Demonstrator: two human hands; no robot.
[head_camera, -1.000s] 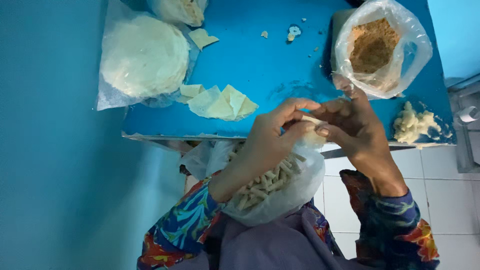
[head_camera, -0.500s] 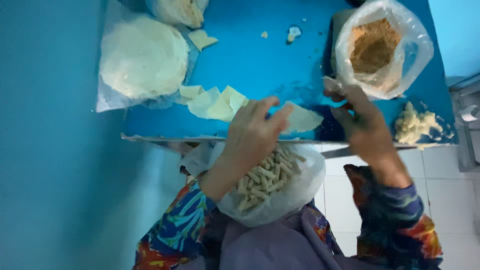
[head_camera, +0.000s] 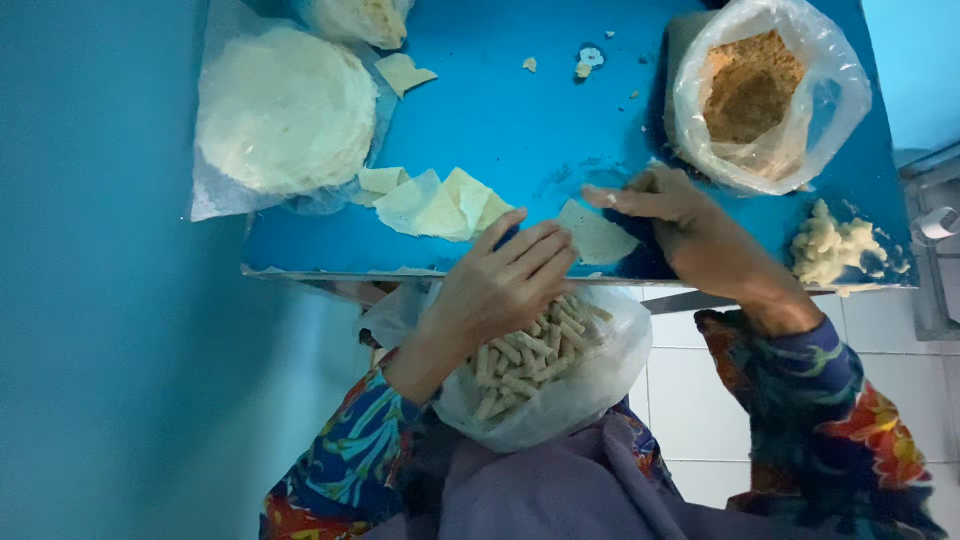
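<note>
Flat on the blue counter (head_camera: 520, 130), between left hand (head_camera: 505, 285) with loose fingers over the bag of rolls (head_camera: 540, 370) and right hand (head_camera: 680, 225) pinning its corner: thin wrapper piece (head_camera: 597, 235), probably light, limp, tearable, best lifted by an edge.

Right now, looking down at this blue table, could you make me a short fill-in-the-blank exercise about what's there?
1. The tabletop is coloured ____.
2. The open bag at the table's far right holds a ____ crumbly filling.
3. The bag of small rolled sticks rests on the person's ____.
4. Both hands, left and right, touch one thin pale ____.

Missing words: blue; brown; lap; wrapper
</note>
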